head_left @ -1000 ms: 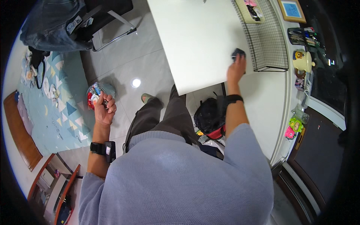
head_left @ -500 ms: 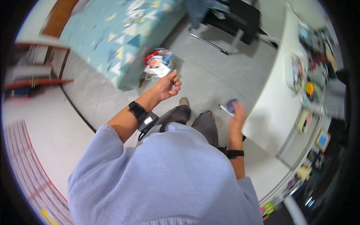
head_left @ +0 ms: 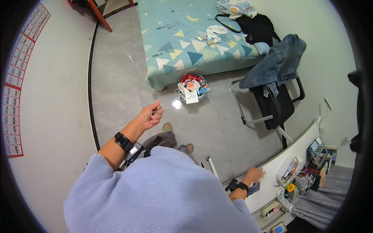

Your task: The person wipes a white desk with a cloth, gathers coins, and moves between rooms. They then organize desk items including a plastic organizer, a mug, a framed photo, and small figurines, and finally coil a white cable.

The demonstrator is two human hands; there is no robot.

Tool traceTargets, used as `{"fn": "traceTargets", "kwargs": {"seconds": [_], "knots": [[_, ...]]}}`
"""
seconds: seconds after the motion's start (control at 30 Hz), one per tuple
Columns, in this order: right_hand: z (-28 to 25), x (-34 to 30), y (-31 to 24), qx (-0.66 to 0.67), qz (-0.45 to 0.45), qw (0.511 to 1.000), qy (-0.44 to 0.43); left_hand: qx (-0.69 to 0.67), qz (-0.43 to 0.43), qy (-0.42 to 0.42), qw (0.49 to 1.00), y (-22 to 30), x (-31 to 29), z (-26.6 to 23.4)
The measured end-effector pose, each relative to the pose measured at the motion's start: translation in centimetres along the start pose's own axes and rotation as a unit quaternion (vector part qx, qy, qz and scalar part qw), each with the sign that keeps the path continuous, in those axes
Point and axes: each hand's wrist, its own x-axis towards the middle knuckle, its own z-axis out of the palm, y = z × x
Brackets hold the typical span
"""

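Note:
My left hand [head_left: 150,116] is raised over the floor, its fingers curled around a small dark, shiny object [head_left: 155,111] that is too small to name. To the right, my right hand [head_left: 254,174] is over the edge of the white desk [head_left: 268,182], its fingers smeared by motion. Close below that hand shows a dark blue-grey thing [head_left: 254,189]; whether the hand touches it cannot be told. Each wrist wears a black band, and a black box-shaped device [head_left: 134,150] sits by my left forearm.
Ahead stands a bed [head_left: 175,46] with a green patterned cover; a full waste bin [head_left: 194,87] is at its foot. A black chair [head_left: 276,108] draped with jeans [head_left: 278,58] is at the right. Baskets of small items [head_left: 295,186] line the desk. A white wall [head_left: 58,97] rises at left.
My view has turned toward the right, bringing the whole chair and more wall into sight. My left hand stays closed. The right hand has moved out to the desk.

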Motion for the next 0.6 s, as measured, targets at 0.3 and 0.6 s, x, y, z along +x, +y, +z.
{"fn": "traceTargets", "kwargs": {"seconds": [0.3,0.6], "knots": [[-1.7,-7.4,-34.2,0.222,-0.489,0.832,-0.138,-0.027,-0.001,0.029,0.999,8.6,0.8,-6.6],[-5.8,-10.7,-59.1,0.217,-0.564,0.780,-0.160,-0.023,0.020,0.104,0.994,21.0,3.1,-11.6]]}}
